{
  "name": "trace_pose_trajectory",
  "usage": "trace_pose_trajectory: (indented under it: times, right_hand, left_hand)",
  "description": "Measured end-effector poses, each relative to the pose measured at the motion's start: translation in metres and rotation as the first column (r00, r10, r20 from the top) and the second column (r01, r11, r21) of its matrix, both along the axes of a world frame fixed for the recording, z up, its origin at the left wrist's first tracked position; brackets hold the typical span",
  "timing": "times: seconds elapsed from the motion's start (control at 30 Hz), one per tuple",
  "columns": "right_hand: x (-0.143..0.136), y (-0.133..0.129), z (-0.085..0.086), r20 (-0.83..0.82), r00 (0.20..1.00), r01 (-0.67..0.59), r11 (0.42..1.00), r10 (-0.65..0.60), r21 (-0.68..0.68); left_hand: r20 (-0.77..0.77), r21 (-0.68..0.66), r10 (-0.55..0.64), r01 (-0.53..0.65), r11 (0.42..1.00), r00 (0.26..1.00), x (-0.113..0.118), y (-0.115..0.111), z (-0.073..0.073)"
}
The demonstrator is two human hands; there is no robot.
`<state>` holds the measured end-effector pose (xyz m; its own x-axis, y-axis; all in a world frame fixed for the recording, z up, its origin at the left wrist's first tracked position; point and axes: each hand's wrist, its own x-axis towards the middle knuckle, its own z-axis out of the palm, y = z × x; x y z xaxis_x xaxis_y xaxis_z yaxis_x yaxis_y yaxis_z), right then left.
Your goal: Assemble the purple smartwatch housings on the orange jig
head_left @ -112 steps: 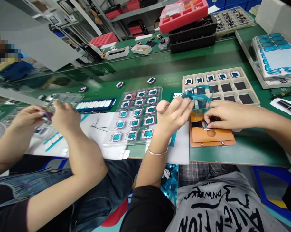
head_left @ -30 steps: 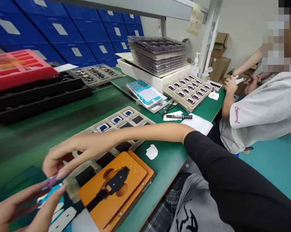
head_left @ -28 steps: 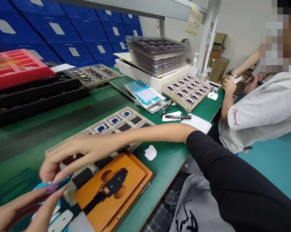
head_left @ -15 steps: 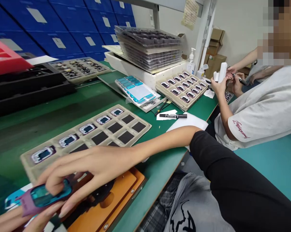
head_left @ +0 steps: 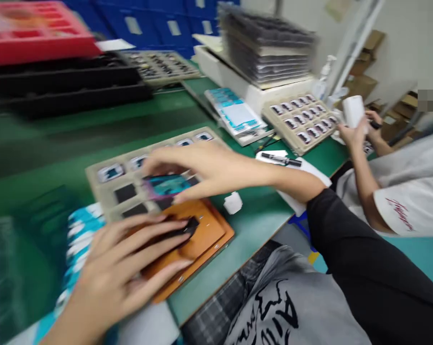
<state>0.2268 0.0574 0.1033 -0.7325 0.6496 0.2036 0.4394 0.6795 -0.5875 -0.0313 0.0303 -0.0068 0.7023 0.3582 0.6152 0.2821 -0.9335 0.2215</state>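
On the worktop (head_left: 261, 223), a fixture (head_left: 209, 232) is lying before a compartment tray (head_left: 105, 191). Behind, rightward, a stack of trays (head_left: 270, 52) is resting on a box (head_left: 211, 64); before it a fuller tray (head_left: 286, 136) is sitting, a marker (head_left: 281, 159) lying nearer on papers (head_left: 310, 172).

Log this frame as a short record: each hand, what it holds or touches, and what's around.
Left hand: spread over black piece on orange fixture
Right hand: holding purple-rimmed teal part at beige tray
Beige tray: parts in far row, dark pads in nearer cells
Farther right: marker on white paper; co-worker's hand holding white object
Clarity: motion blur
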Motion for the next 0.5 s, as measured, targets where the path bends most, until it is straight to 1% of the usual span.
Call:
trace_pose_trajectory:
  times: [0.03,0.07,0.17,0.23,0.33,0.5]
  right_hand:
    - [0.001,-0.005,0.002,0.058,0.997,0.042,0.999,-0.043,0.013]
    - [0.001,-0.008,0.002,0.136,0.989,0.061,0.998,-0.064,0.027]
    - [-0.003,-0.011,-0.001,0.365,0.929,0.047,0.998,-0.061,0.047]
    - [-0.007,-0.012,-0.004,0.458,0.888,0.024,0.999,-0.039,0.038]
    - [-0.013,-0.013,-0.008,0.516,0.857,-0.009,0.999,-0.009,0.032]
    - [-0.012,-0.015,-0.01,0.541,0.841,-0.03,0.998,-0.008,0.062]
  left_hand:
    - [0.004,0.046,-0.031,0.031,0.998,1.0,0.003,-0.002,0.003]
    - [-0.006,0.063,-0.043,0.043,0.997,0.999,0.006,-0.003,0.006]
    - [-0.001,0.018,0.0,0.0,1.0,1.0,0.009,-0.004,0.011]
    - [0.014,-0.02,0.036,-0.036,0.999,0.999,0.008,-0.006,0.01]
    - [0.03,-0.03,0.05,-0.049,0.998,0.998,0.008,-0.009,0.008]
    - [0.034,-0.032,0.054,-0.053,0.998,0.998,0.007,-0.009,0.011]
